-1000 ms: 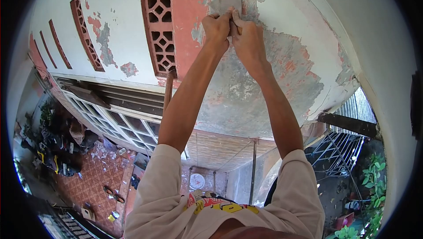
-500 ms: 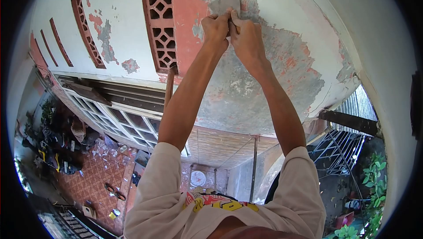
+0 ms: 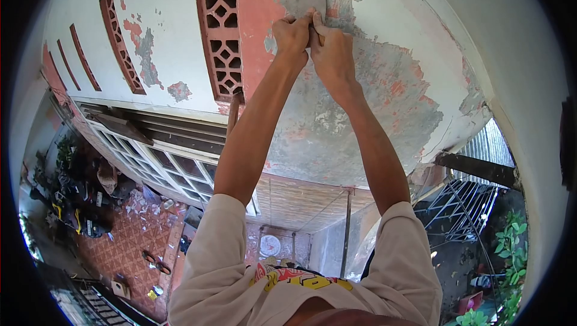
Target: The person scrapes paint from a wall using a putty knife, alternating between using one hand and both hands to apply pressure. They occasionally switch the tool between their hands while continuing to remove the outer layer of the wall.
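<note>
Both my hands are raised together at the top centre, closed on one scraper (image 3: 308, 2) with a wide grey blade. My left hand (image 3: 291, 38) grips it from the left, fingers curled near the base of the blade. Pressed beside it, my right hand (image 3: 332, 52) is wrapped round the handle, of which a small yellowish part shows. The blade lies against the wall (image 3: 258, 1), where red paint meets bare grey patches. Below and right of my hands spreads a large rough grey area (image 3: 384, 91) with reddish flecks, edged by peeling white paint.
Left of my arms is a red lattice vent (image 3: 220, 25), above a white-framed window (image 3: 162, 157). A wooden pole (image 3: 233, 112) stands by my left forearm. Far below lies a tiled floor (image 3: 129, 236) with debris and sandals. A dark beam (image 3: 478, 168) juts out at right.
My hands and the scraper have shifted very slightly left. My right forearm has moved a little to the left, and the view has shifted slightly.
</note>
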`<state>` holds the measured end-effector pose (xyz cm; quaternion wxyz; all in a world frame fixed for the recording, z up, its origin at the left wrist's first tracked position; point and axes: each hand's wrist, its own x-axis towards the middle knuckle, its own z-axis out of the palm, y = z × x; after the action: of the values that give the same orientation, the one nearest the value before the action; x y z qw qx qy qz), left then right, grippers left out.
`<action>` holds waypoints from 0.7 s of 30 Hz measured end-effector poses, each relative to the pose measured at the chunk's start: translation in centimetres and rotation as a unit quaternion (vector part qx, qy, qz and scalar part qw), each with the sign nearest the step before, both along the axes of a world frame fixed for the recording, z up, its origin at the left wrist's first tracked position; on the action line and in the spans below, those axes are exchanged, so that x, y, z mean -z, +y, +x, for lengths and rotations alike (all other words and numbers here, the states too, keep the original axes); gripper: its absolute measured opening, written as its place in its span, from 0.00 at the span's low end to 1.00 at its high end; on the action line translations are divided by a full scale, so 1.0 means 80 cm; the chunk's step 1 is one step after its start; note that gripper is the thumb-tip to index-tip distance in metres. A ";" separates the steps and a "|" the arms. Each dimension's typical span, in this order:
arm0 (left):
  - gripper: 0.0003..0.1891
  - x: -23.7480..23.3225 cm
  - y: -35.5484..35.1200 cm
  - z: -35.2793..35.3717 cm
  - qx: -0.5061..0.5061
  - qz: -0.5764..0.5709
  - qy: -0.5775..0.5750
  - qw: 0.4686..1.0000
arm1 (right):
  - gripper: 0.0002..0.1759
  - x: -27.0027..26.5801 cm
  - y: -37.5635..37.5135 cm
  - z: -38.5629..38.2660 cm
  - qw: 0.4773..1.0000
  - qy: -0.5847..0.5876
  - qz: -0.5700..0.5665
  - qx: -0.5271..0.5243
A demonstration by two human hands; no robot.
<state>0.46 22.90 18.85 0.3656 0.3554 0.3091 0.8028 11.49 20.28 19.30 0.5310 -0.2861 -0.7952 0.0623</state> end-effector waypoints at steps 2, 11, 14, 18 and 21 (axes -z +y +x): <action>0.10 0.007 -0.011 0.005 -0.004 -0.011 -0.001 1.000 | 0.16 0.005 -0.005 -0.001 1.000 0.008 -0.010 -0.015; 0.10 -0.005 -0.004 -0.001 -0.021 -0.005 0.009 1.000 | 0.18 -0.008 -0.012 -0.002 1.000 -0.016 -0.020 -0.015; 0.10 0.006 -0.007 0.003 -0.029 0.002 -0.017 0.999 | 0.18 0.009 -0.007 -0.004 1.000 0.011 0.002 -0.028; 0.11 -0.010 -0.007 -0.004 -0.023 0.004 0.015 1.000 | 0.18 -0.009 -0.011 -0.008 0.999 0.004 -0.020 -0.027; 0.11 -0.013 -0.004 -0.009 -0.014 0.032 0.020 0.999 | 0.19 -0.017 -0.015 -0.008 0.999 -0.001 -0.043 -0.030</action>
<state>-0.29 22.57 19.85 0.3365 0.3790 0.2952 0.8099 10.88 19.08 20.64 0.5153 -0.2846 -0.8006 0.1119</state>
